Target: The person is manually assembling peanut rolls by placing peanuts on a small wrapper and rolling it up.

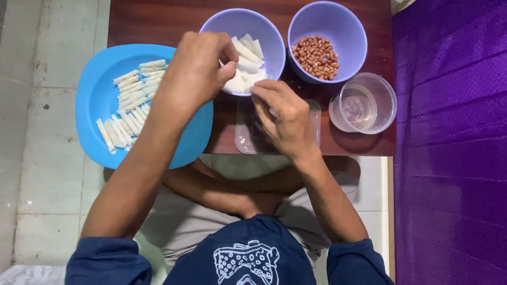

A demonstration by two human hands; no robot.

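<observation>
My left hand [198, 66] hovers at the near left rim of a lilac bowl [216, 24] that holds white pastry wrapper pieces [245, 63], and its fingertips pinch one of them. My right hand [282, 116] rests just below that bowl, over a clear flat tray [244, 141], with fingers curled near the same wrapper. To the left, a blue plate [95, 100] carries several thin white rolled sticks [132, 100].
A second lilac bowl [348, 31] holds peanuts [316, 57]. A clear plastic cup [383, 103] with a little water stands at the right. All sit on a low dark wooden table [148, 21]. Purple cloth [449, 142] lies to the right, tiled floor [42, 132] to the left.
</observation>
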